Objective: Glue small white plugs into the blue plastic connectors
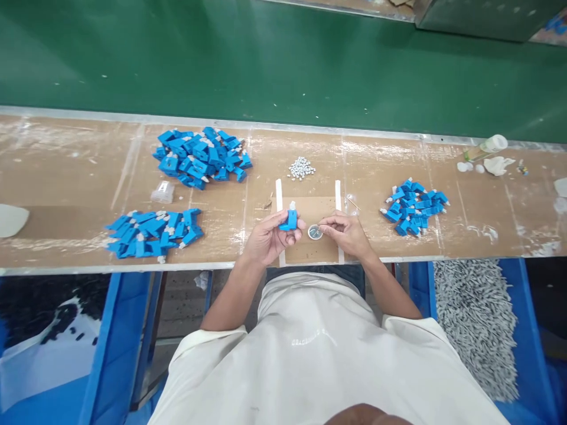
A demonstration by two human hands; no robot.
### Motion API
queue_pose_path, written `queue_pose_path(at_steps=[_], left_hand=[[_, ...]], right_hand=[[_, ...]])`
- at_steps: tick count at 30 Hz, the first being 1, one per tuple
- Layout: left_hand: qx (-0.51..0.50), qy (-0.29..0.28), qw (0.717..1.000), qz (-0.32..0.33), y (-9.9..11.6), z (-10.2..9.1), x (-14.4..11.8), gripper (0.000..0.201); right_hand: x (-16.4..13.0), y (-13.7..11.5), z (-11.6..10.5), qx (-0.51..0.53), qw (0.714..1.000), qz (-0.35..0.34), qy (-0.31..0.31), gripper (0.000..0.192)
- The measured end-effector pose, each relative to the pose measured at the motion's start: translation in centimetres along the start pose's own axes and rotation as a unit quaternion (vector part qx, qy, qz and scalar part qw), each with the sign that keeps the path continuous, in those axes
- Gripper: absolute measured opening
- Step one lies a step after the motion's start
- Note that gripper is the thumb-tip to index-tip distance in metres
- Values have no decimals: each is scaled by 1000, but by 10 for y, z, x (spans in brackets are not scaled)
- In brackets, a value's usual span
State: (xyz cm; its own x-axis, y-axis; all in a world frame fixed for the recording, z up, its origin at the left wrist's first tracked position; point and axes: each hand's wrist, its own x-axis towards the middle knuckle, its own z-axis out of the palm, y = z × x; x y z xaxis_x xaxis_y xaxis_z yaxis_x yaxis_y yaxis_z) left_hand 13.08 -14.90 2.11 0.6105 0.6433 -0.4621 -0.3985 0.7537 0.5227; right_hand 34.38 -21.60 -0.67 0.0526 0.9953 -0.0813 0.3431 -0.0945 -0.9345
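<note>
Between the fingers and thumb of my left hand (266, 239) is a blue plastic part (290, 221) with a white tip pointing away from me. My right hand (348, 233) is pinched closed at the right rim of a small round dish (315, 232), which has something shiny and dark inside. Whether the fingertips grip the rim or a thin item is hidden. Both hands are over the bench between two white tape strips (338, 198). A small pile of tiny whitish pieces (302, 168) lies just beyond them.
Blue parts form a large pile (201, 156) at left back, a nearer pile (153, 233) and a right-hand pile (414, 206). A clear plastic piece (163, 192) lies between the left piles. A bottle (486, 147) lies far right. Below stands a blue bin of grey pieces (476, 324).
</note>
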Motion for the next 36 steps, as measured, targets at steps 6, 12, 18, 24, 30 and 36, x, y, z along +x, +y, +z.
queue_pose_path(at_steps=[6,12,18,24,30,36], left_hand=[[24,-2,1000,19,-4,-5,0,15],[35,-9,997,66,-8,-4,0,31],[41,10,994,98,-8,-7,0,30],[20,7,998,51,-13,-5,4,25],[30,-9,999,-20,-21,1,7,28],[36,-53,998,-27,-24,9,6,35]], right_hand=[[-8,-9,7,-141,980,-139,20,17],[-5,-7,11,-187,961,-202,42,19],[-3,-9,0,-135,981,-136,31,21],[0,-7,-8,103,992,25,64,42],[-4,-29,-17,196,976,18,95,46],[-22,-57,-12,112,981,-50,153,35]])
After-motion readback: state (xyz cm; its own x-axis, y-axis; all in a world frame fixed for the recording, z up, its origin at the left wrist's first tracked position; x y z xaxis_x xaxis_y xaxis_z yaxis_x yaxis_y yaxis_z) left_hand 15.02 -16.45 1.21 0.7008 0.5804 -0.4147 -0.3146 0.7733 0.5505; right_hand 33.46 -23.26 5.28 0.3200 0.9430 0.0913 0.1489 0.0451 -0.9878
